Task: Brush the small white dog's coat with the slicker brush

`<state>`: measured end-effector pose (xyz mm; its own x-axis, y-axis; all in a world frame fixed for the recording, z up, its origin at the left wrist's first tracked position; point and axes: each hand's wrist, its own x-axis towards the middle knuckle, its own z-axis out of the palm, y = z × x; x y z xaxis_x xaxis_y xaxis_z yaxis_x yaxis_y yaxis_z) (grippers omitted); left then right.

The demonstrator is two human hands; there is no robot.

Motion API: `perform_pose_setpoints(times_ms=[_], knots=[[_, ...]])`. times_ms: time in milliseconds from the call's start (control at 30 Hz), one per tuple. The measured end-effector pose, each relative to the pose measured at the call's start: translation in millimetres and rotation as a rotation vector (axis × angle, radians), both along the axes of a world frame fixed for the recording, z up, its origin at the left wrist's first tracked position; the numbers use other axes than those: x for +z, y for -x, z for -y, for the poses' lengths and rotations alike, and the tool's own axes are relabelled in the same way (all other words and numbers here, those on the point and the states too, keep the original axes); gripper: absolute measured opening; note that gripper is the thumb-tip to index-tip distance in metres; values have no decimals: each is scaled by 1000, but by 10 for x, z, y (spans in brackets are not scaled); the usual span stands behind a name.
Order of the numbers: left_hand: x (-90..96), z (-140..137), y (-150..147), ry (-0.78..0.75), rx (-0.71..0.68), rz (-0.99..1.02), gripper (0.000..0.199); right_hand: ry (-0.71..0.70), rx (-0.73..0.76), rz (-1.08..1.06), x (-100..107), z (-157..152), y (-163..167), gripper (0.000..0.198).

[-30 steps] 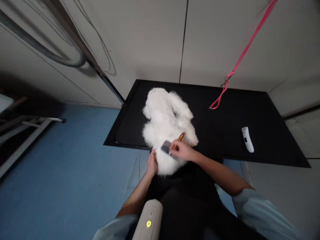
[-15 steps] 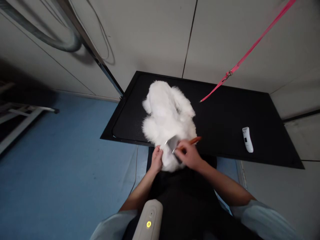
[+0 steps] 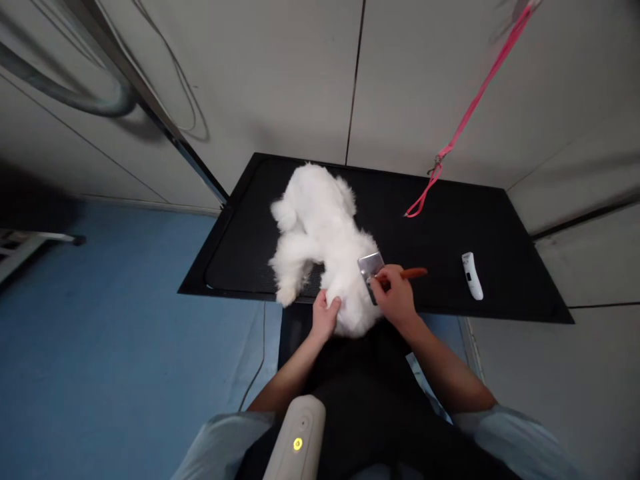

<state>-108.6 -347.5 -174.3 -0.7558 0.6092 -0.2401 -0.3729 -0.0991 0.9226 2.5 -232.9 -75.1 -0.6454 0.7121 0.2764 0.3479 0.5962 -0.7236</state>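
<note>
A small white fluffy dog (image 3: 320, 240) lies on a black grooming table (image 3: 450, 233), its near end hanging over the front edge toward me. My left hand (image 3: 325, 315) grips the dog's fur at that near end. My right hand (image 3: 397, 293) holds a slicker brush (image 3: 373, 268) with an orange handle; the metal pad rests against the fur on the dog's right side.
A white clipper (image 3: 471, 275) lies on the table to the right. A pink leash (image 3: 465, 113) hangs from above, its loop just above the table. Blue floor (image 3: 100, 347) lies to the left; grey wall panels stand behind the table.
The brush has moved from the dog's near left side across to its right flank. My left hand shifted right along the fur. The dog stretched a leg out to the left.
</note>
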Motion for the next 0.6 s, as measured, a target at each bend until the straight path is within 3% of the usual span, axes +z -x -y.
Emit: perform_pose_setpoints(times_ms=[100,200,233,333,367,500,600], knots=[[3,21,-14,59,-34,-50,37,19,192,149,116,-140,-16,4],[-39,89,-31,75,-55,-51,42,-68,-23,199,196,-303,33,6],[-52,114,-39,76,-66,-50,45,-110,-26,203,210,-337,65,7],[-56,175,-74,91,-81,-53,51,-100,328,338,240,-363,191,6],[-43,186,-88,98,-68,-61,52,-90,385,396,255,-358,238,8],[42,172,-124,99,-20,-66,50,-229,194,354,361,-372,377,10],[101,120,-98,7,-29,58,47,-184,399,336,448,-456,402,6]])
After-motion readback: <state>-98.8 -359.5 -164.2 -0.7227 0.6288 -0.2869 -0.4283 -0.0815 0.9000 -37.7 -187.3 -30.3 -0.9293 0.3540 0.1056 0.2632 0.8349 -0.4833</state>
